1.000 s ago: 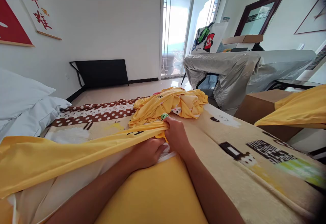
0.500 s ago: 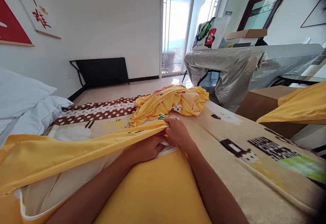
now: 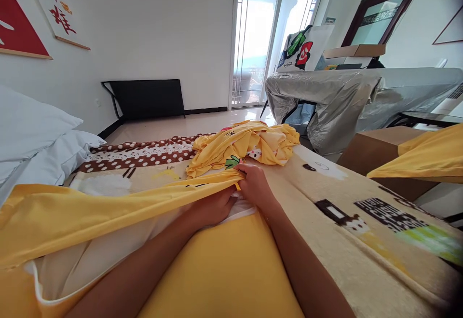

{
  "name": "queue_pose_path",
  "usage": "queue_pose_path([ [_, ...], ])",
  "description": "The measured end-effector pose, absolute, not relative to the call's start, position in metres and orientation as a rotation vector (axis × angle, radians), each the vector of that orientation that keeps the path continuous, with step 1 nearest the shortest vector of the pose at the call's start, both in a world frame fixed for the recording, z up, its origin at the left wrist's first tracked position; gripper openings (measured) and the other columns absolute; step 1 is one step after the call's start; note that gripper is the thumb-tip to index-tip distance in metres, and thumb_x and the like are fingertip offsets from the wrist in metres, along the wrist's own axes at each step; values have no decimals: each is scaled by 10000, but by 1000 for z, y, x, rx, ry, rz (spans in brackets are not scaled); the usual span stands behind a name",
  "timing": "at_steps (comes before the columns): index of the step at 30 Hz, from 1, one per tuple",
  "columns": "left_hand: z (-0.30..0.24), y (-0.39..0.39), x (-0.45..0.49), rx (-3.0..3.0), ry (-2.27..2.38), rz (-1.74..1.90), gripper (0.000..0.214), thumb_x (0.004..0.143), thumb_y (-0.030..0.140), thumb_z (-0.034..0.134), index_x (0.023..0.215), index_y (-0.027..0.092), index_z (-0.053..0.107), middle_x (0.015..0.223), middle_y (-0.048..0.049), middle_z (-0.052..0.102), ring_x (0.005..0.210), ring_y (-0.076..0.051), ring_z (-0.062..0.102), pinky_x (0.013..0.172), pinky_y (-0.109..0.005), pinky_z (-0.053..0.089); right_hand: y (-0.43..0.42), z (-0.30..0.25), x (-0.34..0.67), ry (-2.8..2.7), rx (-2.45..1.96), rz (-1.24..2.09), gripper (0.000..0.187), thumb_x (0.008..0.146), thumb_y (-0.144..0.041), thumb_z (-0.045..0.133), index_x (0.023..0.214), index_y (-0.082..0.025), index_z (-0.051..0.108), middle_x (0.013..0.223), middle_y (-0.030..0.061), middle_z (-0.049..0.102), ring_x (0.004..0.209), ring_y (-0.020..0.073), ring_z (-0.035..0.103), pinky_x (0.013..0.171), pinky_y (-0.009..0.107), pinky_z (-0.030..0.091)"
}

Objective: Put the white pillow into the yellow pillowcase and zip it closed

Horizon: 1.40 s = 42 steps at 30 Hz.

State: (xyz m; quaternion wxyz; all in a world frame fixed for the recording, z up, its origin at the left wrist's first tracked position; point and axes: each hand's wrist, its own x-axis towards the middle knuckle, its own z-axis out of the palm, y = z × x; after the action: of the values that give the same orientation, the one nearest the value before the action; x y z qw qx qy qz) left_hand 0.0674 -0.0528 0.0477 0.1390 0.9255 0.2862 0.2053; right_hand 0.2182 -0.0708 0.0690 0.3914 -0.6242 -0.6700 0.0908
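A yellow cover with a white inner side lies across the bed in front of me, its opening lifted. My left hand reaches inside the opening, fingers tucked under the raised yellow edge and partly hidden. My right hand is closed on that yellow edge at its far corner, pinching the fabric. A yellow cushion or pillow surface lies under both forearms. Just beyond the hands sits a crumpled heap of yellow printed cloth.
The bed carries a beige patterned blanket and a brown polka-dot cloth. White pillows lie at the left. A brown box with yellow cloth, a silver-covered table, a black folded stand and a glass door lie beyond.
Both hands have edged slightly away from me along the yellow edge, and the view has shifted a little. The grip looks the same.
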Motion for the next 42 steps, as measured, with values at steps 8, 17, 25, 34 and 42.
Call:
queue_pose_path([
  [8,44,-48,70,2519,930,593,485,913,352,366,1378,215,391,1478,-48,357,1406,-234,221,1182,-467,131,-71,68,218,-1787,-1778,70,302,603,-52,462,831,-155,631,839,65,644,767,174,543,663,242,351],
  [17,46,-48,67,2716,857,621,465,897,294,408,1353,206,413,1479,-62,352,1396,-241,247,1173,-467,185,-67,65,215,-1690,-1603,159,305,550,-33,413,756,-159,599,733,23,634,691,146,529,627,222,330],
  [25,49,-50,69,2725,870,632,477,876,290,443,1348,229,417,1487,-48,338,1408,-248,211,1179,-485,138,-64,60,217,-1757,-1720,181,297,604,-32,414,804,-170,585,769,38,641,732,154,532,618,218,307],
  [34,51,-51,68,2648,887,588,478,901,295,402,1373,220,405,1500,-39,314,1411,-231,204,1186,-455,144,-60,58,220,-1733,-1805,181,234,629,-58,440,733,-169,619,776,47,672,721,152,531,611,226,287],
  [42,51,-54,66,2675,918,674,478,883,247,430,1361,252,430,1485,-17,347,1396,-241,244,1183,-470,148,-61,60,222,-1692,-1602,242,212,590,-102,464,695,-161,639,693,12,636,657,131,495,587,217,294],
])
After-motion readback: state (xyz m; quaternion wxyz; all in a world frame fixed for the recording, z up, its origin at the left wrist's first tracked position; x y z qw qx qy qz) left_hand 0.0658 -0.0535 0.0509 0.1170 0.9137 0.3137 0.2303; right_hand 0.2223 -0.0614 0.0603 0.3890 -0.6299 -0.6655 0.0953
